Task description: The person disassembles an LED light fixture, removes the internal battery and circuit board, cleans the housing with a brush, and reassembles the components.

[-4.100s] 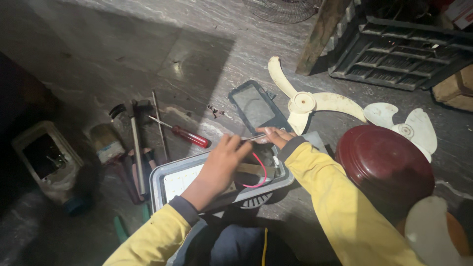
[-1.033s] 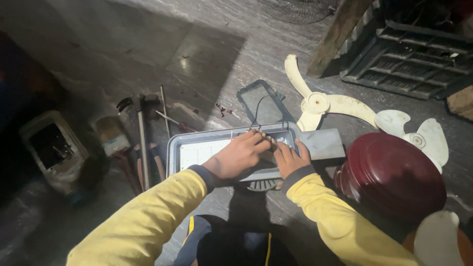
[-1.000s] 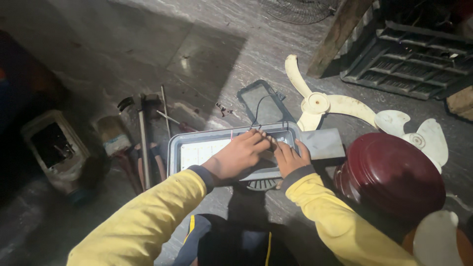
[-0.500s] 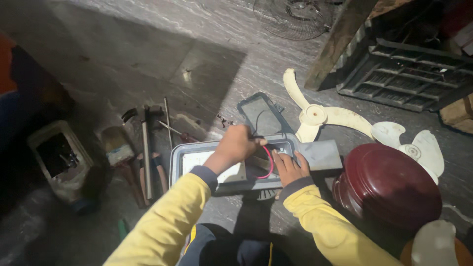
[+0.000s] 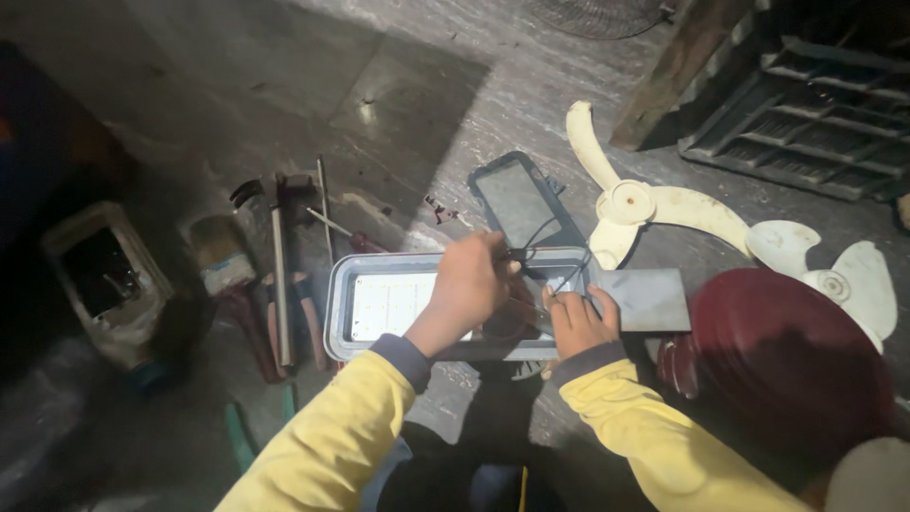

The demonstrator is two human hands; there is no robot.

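**Grey lamp housing under two hands**

Grey and rectangular, the flood-lamp housing [image 5: 379, 313] lies flat on the stone floor [image 5: 408, 104], its pale LED panel [image 5: 391, 305] facing up; every other place here is told from it. In the head view, the left hand [image 5: 471, 284] sits over the housing's right half with fingers curled and pinched together at a thin black wire [image 5: 542, 237] near the far rim. The right hand [image 5: 578, 320] rests just beside it at the housing's right end, fingers bent down onto the inside; whether it grips anything cannot be told. Beyond the far rim lies a dark glass cover frame [image 5: 523, 201]. Right of the housing sit a grey flat plate [image 5: 649, 299], cream fan blades [image 5: 654, 204] and a maroon dome [image 5: 787, 360]. Left of it lie a hammer [image 5: 277, 275] and a brush [image 5: 220, 261].
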